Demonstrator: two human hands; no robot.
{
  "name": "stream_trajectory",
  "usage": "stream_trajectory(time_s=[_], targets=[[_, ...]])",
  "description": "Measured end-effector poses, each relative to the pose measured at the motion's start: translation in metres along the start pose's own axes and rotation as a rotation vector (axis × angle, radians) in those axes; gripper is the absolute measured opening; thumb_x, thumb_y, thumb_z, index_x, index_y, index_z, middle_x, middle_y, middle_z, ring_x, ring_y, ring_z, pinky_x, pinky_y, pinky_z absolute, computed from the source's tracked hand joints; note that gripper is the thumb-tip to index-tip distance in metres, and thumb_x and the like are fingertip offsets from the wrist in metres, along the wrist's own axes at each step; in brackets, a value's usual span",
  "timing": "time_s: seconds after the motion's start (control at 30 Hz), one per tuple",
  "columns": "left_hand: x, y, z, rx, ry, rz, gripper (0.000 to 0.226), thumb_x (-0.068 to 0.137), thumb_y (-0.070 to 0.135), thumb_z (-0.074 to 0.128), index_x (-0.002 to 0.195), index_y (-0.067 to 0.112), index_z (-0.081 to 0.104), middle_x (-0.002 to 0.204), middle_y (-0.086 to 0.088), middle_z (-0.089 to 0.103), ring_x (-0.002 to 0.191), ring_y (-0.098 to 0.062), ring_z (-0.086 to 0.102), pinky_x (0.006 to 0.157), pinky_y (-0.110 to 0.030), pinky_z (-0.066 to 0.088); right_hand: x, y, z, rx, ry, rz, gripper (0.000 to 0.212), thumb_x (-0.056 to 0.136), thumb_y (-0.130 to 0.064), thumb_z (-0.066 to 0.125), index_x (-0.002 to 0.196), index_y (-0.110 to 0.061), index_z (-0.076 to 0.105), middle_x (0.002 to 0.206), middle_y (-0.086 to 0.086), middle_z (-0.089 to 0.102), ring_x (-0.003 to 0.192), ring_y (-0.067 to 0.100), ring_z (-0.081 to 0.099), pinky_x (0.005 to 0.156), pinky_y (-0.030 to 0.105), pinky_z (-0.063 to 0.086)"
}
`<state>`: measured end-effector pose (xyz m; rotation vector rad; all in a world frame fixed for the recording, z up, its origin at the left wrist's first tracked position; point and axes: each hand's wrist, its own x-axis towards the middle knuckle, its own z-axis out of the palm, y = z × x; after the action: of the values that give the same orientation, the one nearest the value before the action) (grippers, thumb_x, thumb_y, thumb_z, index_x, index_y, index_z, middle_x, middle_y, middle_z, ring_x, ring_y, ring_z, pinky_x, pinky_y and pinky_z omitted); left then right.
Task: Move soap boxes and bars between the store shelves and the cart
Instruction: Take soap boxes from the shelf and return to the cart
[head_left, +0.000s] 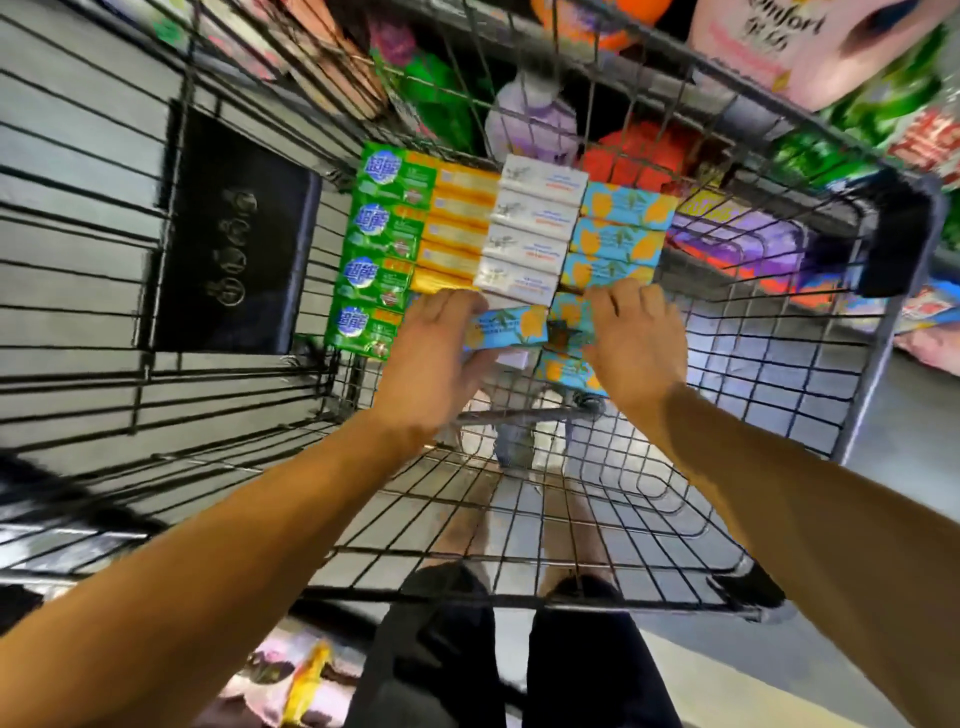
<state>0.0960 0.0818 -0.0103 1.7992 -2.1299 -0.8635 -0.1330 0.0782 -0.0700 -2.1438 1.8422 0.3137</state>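
- The row of green, glossy-wrapped soap packs (382, 249) lies furthest left on the wire cart floor (571, 499). The film looks slick, so I judge they would slide in a loose grip and are best taken by the long edges.
- Beside them lie the yellow-orange cardboard soap boxes (457, 228), then the white cardboard soap boxes (535, 228), all packed edge to edge. They look stiff and light; squeezing the broad faces could dent them, so the short ends seem the safer hold.
- The left hand (441, 348) reaches down from a straight forearm, back up, fingers curled onto the left end of a turquoise soap box with yellow flower print (511, 325) that lies crosswise just in front of the rows. It seems to grip that end, though the underside of the fingers is hidden.
- The stacked row of turquoise flower-print boxes (618, 234) sits furthest right of the four columns, touching the white ones.
- The right hand (631, 338) comes in from the right, wrist bent, fingers curled over another turquoise box (566, 332) at the near end of that column. Whether it pinches or merely presses it, I cannot tell.
- More turquoise boxes (569, 371) lie under and just before the right hand.
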Motion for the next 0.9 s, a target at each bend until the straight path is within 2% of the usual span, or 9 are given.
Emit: stream_trajectory(time_s=[0.07,0.17,0.27,0.37,0.47,0.57,0.67,0.77,0.9], targets=[[-0.001,-0.006,-0.003,-0.024,0.002,-0.030,0.040,0.078,0.014,0.077,0.113,0.004,0.061,0.109,-0.014,0.063,0.099,-0.034,0.053,0.076,-0.028,0.032,0.005,-0.001,0.005,-0.043,0.016,0.001,0.054,0.075,-0.015,0.082,0.123,-0.008,0.058,0.114,0.020,0.057,0.102,0.041,0.053,0.079,0.048,0.045],[-0.004,-0.010,-0.009,-0.032,0.006,-0.019,0.040,0.079,0.019,0.075,0.114,0.003,0.063,0.108,-0.014,0.064,0.100,-0.032,0.055,0.079,-0.030,0.039,0.006,-0.002,-0.001,-0.034,0.013,0.028,0.046,0.080,-0.021,0.078,0.122,-0.009,0.061,0.116,0.018,0.057,0.107,0.041,0.051,0.084,0.048,0.043],[-0.007,-0.006,-0.024,-0.035,0.014,-0.001,0.044,0.079,0.026,0.070,0.117,0.004,0.065,0.107,-0.014,0.065,0.098,-0.033,0.057,0.080,-0.025,0.036,-0.012,-0.005,-0.022,0.125,0.004,0.095,0.052,0.084,-0.038,0.076,0.126,-0.011,0.063,0.116,0.017,0.056,0.107,0.042,0.051,0.088,0.048,0.043],[-0.012,0.012,-0.050,-0.043,0.047,0.001,0.048,0.081,0.032,0.069,0.121,0.006,0.065,0.111,-0.015,0.064,0.101,-0.034,0.058,0.082,-0.032,0.044,-0.044,-0.011,-0.062,0.382,0.073,0.172,0.058,0.087,-0.051,0.069,0.130,-0.014,0.062,0.114,0.017,0.056,0.105,0.041,0.054,0.090,0.045,0.048],[-0.015,0.039,-0.077,-0.045,0.064,0.040,0.046,0.082,0.025,0.077,0.123,0.008,0.064,0.113,-0.013,0.064,0.103,-0.033,0.058,0.083,-0.030,0.041,-0.082,-0.013,-0.108,0.586,0.076,0.256,0.059,0.088,-0.049,0.068,0.135,-0.016,0.059,0.120,0.012,0.052,0.107,0.030,0.055,0.092,0.035,0.047],[-0.018,0.073,-0.103,-0.055,0.075,0.103,0.046,0.082,0.027,0.078,0.123,0.010,0.064,0.113,-0.011,0.064,0.103,-0.030,0.057,0.083,-0.029,0.040,-0.121,-0.007,-0.150,0.620,0.222,0.278,0.050,0.086,-0.040,0.074,0.128,-0.015,0.064,0.113,0.009,0.054,0.098,0.027,0.059,0.081,0.019,0.037],[-0.023,0.117,-0.127,-0.088,0.116,0.172,0.042,0.084,0.028,0.077,0.120,0.009,0.065,0.112,-0.011,0.065,0.101,-0.029,0.058,0.083,-0.032,0.042,-0.159,0.006,-0.190,0.664,0.349,0.339,0.045,0.086,-0.029,0.075,0.127,-0.013,0.064,0.105,-0.001,0.047,0.095,0.016,0.050,0.077,0.011,0.028],[-0.030,0.169,-0.144,-0.121,0.151,0.250,0.040,0.082,0.026,0.078,0.116,0.008,0.066,0.108,-0.011,0.065,0.097,-0.030,0.059,0.078,-0.027,0.037,-0.197,0.026,-0.221,0.660,0.486,0.368,0.046,0.085,-0.023,0.077,0.126,-0.009,0.065,0.104,-0.003,0.046,0.097,0.018,0.050,0.081,0.010,0.027],[-0.044,0.237,-0.151,-0.170,0.168,0.325,0.041,0.083,0.025,0.078,0.118,0.010,0.065,0.108,-0.010,0.063,0.100,-0.029,0.059,0.080,-0.030,0.040,-0.244,0.064,-0.248,0.628,0.607,0.388,0.044,0.080,-0.027,0.073,0.118,-0.007,0.068,0.099,0.005,0.053,0.091,0.023,0.052,0.075,0.016,0.027]])
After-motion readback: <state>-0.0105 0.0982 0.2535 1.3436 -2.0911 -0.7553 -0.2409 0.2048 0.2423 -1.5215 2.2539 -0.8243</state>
